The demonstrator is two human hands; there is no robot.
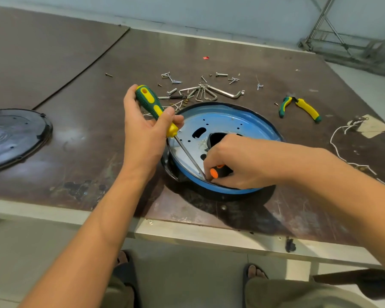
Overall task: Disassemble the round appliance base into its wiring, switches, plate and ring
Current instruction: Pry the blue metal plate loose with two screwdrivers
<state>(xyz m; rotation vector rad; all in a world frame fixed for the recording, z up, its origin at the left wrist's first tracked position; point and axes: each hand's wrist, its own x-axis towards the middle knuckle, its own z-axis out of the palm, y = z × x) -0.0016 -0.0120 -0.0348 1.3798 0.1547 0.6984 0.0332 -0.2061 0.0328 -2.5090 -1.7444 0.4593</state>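
Firstly, head view. Round appliance base (260, 121) sat on the brown table (76, 85), toward the near edge, a little right of centre. Its blue plate (222, 120) faced up, pierced with slots and small holes; a black ring (172, 173) showed beneath its rim at 8 o'clock.

Left hand (147, 132) was at 9 o'clock of the base, fingers and thumb wrapped round the handle of a green-and-yellow screwdriver (153, 105). The bare shaft (187, 155) slanted down across the plate to the rim at 6 o'clock.

Right hand (233, 161) lay over the plate from 3 o'clock, fingers curled round an orange-and-black tool handle (219, 171) at that same 6 o'clock spot. Its tip was hidden; could not tell whether the two tools touched. The hands were apart, each clamped on its own tool, and the tools came together at the rim.

Beyond the base at 12 o'clock: a fan of hex keys (211, 93) and scattered screws (172, 82). At 2 o'clock, green-and-yellow pliers (300, 107). At 3 o'clock, loose white wiring (340, 135) beside a scrap of paper (375, 128). Well off at 9 o'clock, a round black cover (11, 138) lay flat, cut by the frame edge. A small red fleck (206, 57) lay far out at 12 o'clock.
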